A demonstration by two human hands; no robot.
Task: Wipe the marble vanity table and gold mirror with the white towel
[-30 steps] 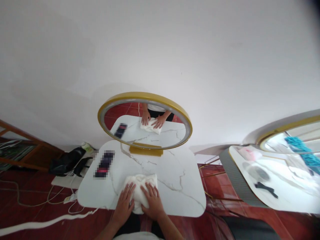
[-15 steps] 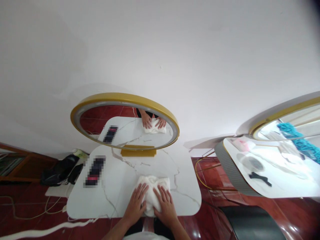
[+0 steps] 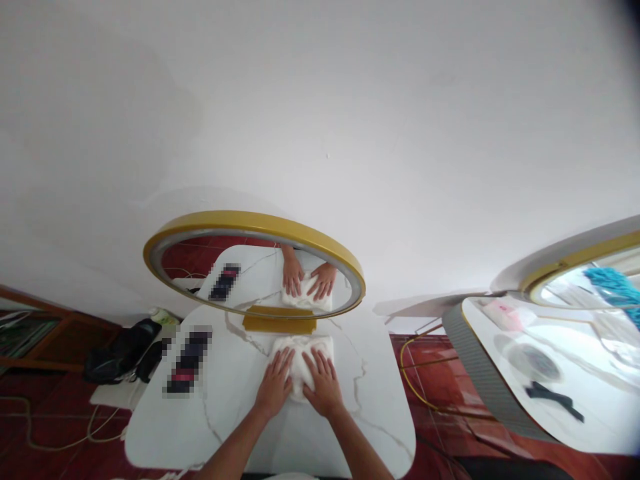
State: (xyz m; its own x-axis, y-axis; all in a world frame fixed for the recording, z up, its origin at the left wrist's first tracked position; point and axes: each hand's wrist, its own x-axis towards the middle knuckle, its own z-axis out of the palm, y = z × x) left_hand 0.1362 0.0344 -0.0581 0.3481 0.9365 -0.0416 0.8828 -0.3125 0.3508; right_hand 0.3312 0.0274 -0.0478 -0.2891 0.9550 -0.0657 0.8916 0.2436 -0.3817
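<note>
A folded white cloth (image 3: 303,344) lies on the white marble-patterned table (image 3: 240,413), a little in front of the mirror's gold base. My left hand (image 3: 275,383) rests flat on the cloth's left side, fingers spread and pointing forward. On the right side of the cloth, my right hand (image 3: 323,383) presses down with its fingers apart. Both palms cover much of the cloth's near part. The gold-framed round mirror (image 3: 240,273) reflects both hands and the cloth.
A blurred-out dark item (image 3: 190,360) lies at the table's left. To the right stands a second white table (image 3: 545,333) with a black strip (image 3: 554,399) and a pink-and-white packet (image 3: 505,313). A black bag (image 3: 123,350) and cables are at the lower left.
Both hands have slid the cloth forward across the table, away from the near edge and closer to the mirror base. The camera view has shifted slightly.
</note>
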